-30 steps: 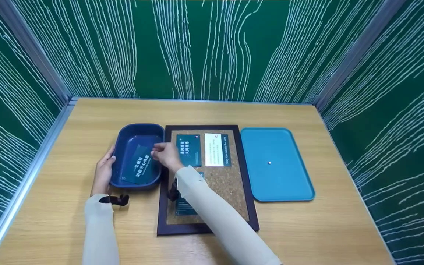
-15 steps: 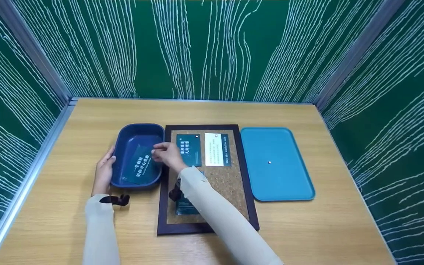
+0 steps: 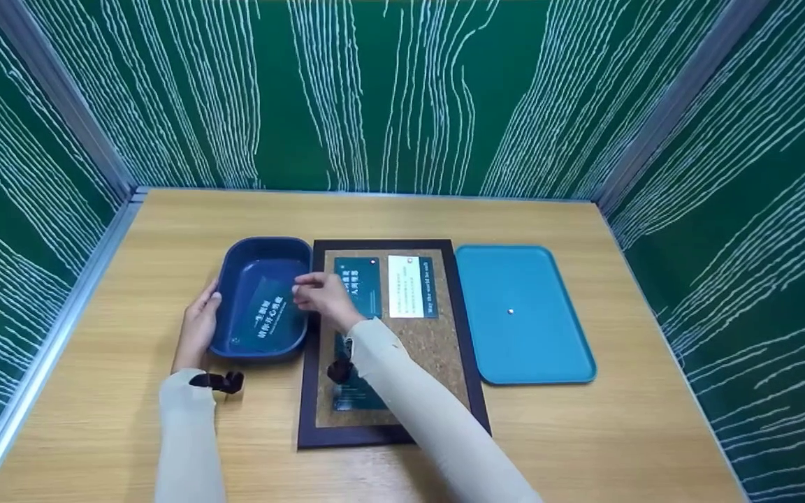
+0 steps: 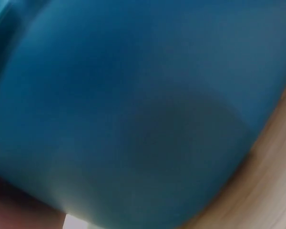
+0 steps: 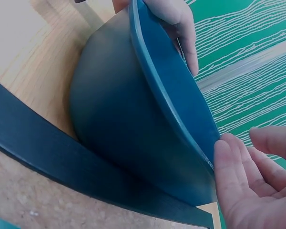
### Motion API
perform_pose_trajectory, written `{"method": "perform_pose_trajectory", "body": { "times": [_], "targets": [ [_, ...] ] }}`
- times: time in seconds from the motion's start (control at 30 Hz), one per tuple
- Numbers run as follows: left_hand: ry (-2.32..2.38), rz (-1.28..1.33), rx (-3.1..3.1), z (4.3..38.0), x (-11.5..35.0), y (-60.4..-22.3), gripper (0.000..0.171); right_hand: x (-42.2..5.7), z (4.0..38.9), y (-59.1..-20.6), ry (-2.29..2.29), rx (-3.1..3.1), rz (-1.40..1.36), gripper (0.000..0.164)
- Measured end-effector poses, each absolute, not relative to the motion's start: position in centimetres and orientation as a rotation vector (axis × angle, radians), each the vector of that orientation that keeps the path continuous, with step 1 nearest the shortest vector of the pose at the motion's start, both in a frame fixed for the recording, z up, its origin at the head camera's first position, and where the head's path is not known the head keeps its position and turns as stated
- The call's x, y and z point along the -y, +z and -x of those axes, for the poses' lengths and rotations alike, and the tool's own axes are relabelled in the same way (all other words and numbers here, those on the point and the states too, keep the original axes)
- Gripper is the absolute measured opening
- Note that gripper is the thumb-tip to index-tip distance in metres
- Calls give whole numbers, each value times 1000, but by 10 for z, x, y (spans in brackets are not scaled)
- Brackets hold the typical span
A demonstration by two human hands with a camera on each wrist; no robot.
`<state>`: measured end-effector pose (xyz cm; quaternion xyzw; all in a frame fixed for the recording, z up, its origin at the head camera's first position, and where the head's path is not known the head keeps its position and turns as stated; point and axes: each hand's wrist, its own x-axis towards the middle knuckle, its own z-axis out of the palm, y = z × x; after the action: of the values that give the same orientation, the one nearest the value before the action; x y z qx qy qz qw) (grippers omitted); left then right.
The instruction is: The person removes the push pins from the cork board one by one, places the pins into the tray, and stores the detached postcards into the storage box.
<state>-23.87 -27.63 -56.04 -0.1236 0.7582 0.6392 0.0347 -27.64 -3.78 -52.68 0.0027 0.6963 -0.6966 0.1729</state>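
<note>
A deep blue plastic basin (image 3: 243, 276) stands left of the corkboard, with a dark green card (image 3: 268, 318) bearing white writing leaning inside it. My left hand (image 3: 197, 327) rests along the basin's left outer wall, fingers extended and thumb at the rim. In the left wrist view the basin's wall (image 4: 133, 95) fills most of the picture. Over the basin's right rim is my right hand (image 3: 325, 297), fingertips beside the card's upper right corner. In the right wrist view its thumb stands apart from the loosely bent fingers (image 5: 229, 162), with nothing showing between them.
The dark-framed corkboard (image 3: 430, 363) carries a green card (image 3: 369, 288) and a white-and-green card (image 3: 406, 286), each pinned; another green card (image 3: 357, 395) lies partly under the right forearm. A turquoise tray (image 3: 535, 279) on the right holds one small pin (image 3: 511, 311). Green patterned walls surround the table.
My right hand has shifted slightly right, its fingertips drawing a little away from the card in the basin. The left hand and the basin stay in place.
</note>
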Motion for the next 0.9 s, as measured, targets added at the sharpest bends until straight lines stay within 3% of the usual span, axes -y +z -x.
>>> {"method": "perform_pose_trajectory", "body": {
  "times": [0.4,0.9],
  "targets": [
    [1497,234,-2660,237,274,-543,61,18,277,-529,-1915,-2003,20,26],
    [1029,-221,-3147,228,220,-526,62,-15,274,-542,-1882,-2053,64,27]
  ]
}}
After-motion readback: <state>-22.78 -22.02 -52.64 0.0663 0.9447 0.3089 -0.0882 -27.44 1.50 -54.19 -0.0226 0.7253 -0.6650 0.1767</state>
